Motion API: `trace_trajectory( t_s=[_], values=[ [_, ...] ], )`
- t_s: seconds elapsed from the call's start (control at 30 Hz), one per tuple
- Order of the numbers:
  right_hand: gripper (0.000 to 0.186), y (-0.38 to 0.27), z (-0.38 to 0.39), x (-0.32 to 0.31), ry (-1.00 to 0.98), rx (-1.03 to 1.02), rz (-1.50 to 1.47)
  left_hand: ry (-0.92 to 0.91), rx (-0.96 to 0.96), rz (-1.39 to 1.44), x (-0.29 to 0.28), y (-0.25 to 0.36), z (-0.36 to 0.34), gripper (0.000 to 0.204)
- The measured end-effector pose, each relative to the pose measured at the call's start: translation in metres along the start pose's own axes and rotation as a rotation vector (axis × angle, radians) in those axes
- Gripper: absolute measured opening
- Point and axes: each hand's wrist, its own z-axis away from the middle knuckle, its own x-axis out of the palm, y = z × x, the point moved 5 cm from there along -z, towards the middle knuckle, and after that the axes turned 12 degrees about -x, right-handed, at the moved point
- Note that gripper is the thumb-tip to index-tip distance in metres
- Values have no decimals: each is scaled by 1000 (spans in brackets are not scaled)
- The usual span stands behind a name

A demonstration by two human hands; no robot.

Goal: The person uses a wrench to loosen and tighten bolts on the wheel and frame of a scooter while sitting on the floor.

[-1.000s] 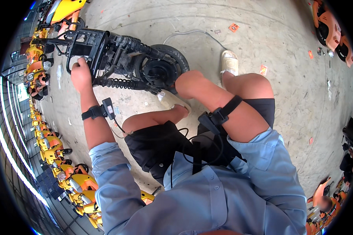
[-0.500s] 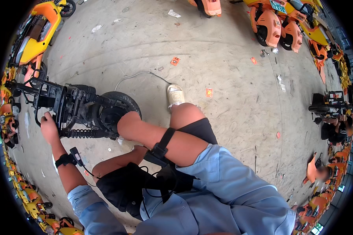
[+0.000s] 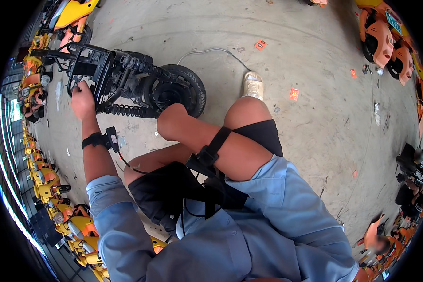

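Note:
A stripped black scooter frame (image 3: 120, 70) is in front of me to the left, its rear wheel (image 3: 196, 94) on the right end. A coil spring shock absorber (image 3: 127, 111) runs along its near side. My left hand (image 3: 83, 99) is closed round a black tube of the frame. Bent down beside the wheel hub and the end of the shock absorber, my right hand (image 3: 173, 120) shows only its back. The fingers of that hand are hidden, so what they hold or touch cannot be seen.
A grey cable (image 3: 209, 50) curves over the concrete floor from the wheel toward my sandal (image 3: 254, 84). Orange scraps (image 3: 294, 94) lie about. Orange scooters (image 3: 380, 42) stand at the far right, yellow ones (image 3: 44, 188) along the left. A person (image 3: 411, 188) sits at the right.
The view has shifted, so the scooter, my arms and the floor all appear farther right and higher. Left hand still grips the frame tube; right hand stays at the wheel hub.

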Motion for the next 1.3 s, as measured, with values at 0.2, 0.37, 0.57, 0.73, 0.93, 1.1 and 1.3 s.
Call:
trace_trajectory(
  t_s=[0.2, 0.37, 0.57, 0.73, 0.93, 1.1, 1.3],
  values=[
    [17, 6, -12, 18, 197, -10, -36, 12, -21, -42, -2, 1, 0, 60],
    [26, 22, 14, -16, 53, 115, 10, -5, -10, -32, 0, -1, 1, 58],
    [25, 31, 28, -38, -41, 153, 5, -32, -26, -28, 1, -7, -1, 58],
    [24, 28, 25, -34, -97, 170, 18, -67, -71, -4, 2, -10, -1, 58],
    [25, 29, 28, -22, -159, 171, 32, -100, -67, -21, 9, -12, -6, 60],
    [25, 40, 34, -16, -195, 194, 32, -116, -57, -12, 14, -13, -6, 59],
    [27, 36, 42, -24, -162, 198, 5, -84, -56, -58, 9, -17, 2, 58]
  ],
)
